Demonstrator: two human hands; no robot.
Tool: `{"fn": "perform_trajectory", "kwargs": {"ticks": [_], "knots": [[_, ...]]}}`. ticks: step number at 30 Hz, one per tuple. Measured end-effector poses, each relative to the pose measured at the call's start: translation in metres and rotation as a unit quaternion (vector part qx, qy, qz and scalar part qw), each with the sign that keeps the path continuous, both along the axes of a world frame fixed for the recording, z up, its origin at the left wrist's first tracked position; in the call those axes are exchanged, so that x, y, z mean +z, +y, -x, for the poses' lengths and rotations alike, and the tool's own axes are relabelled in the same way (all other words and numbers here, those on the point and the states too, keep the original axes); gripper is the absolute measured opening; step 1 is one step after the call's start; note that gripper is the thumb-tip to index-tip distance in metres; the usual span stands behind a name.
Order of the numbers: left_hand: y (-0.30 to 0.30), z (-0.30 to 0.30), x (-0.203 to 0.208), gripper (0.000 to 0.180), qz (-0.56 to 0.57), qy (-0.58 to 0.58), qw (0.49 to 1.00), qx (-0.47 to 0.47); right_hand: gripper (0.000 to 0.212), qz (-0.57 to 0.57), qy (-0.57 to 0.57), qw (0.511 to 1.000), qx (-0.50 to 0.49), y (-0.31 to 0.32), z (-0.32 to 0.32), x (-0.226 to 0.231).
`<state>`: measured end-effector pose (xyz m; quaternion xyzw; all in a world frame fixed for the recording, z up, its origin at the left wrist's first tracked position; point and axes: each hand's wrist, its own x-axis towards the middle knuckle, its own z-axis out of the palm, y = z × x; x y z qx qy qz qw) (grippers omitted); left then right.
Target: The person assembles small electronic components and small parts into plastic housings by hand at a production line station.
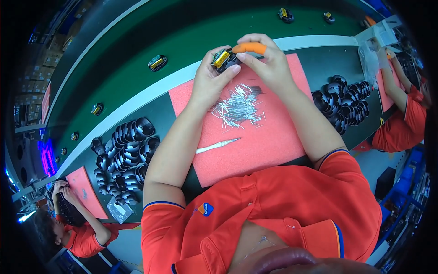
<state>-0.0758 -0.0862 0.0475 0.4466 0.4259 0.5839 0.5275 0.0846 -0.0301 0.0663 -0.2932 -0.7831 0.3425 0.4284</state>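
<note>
Left hand (211,84): curled round the lower and left sides of a small black assembly (222,58), thumb on its near edge.
Right hand (273,64): index finger, in an orange finger cover (250,47), and thumb bent close together at the assembly's right edge; whether they pinch a pin or wire there, I cannot tell.
Assembly: upper middle of the frame, above the far edge of the pink foam mat (269,146), its yellow-topped block facing up.
Step in hand: probably fine finger fitting or adjusting on the held piece.
Next move calls for: likely a steady left grip and a light, exact right fingertip.
Pins: loose heap of thin silvery pieces (239,107) mid-mat, below the hands.
Pointed tool (218,145): pale-handled, lying near the mat's left edge, apart from both hands.
Black curved shells: nested rows left of the mat (130,155) and right of it (337,100).
Green belt (196,39): across the top, beyond a white rail (137,104), bearing similar units (157,63).
Co-workers: one lower left (84,239), one at right (401,123).
</note>
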Motion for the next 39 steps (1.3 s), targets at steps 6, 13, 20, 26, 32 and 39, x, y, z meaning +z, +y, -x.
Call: {"fn": "perform_trajectory", "kwargs": {"ticks": [6,13,20,26,32,39], "knots": [[-0.003,0.001,0.004,0.053,0.012,-0.016,1.000,-0.006,0.022,-0.066,0.010,0.997,-0.030,-0.005,0.005,0.000],[0.004,-0.002,-0.009,0.049,-0.070,-0.015,0.997,0.036,0.024,-0.019,0.038,0.999,0.013,-0.013,0.007,0.002],[0.004,0.003,-0.011,0.045,-0.052,0.060,0.993,0.088,0.027,0.005,0.049,0.998,0.025,-0.015,0.012,-0.008],[0.004,0.006,-0.014,0.042,-0.031,0.086,0.989,0.115,0.032,-0.119,-0.061,0.991,-0.010,-0.018,0.018,-0.011],[0.004,0.004,-0.011,0.057,-0.008,0.110,0.984,0.137,0.038,-0.154,-0.076,0.985,-0.017,-0.008,0.014,-0.010],[0.047,0.023,0.010,0.051,-0.103,0.459,0.864,0.178,0.037,-0.022,0.092,0.990,-0.106,-0.002,0.001,-0.004]]}}
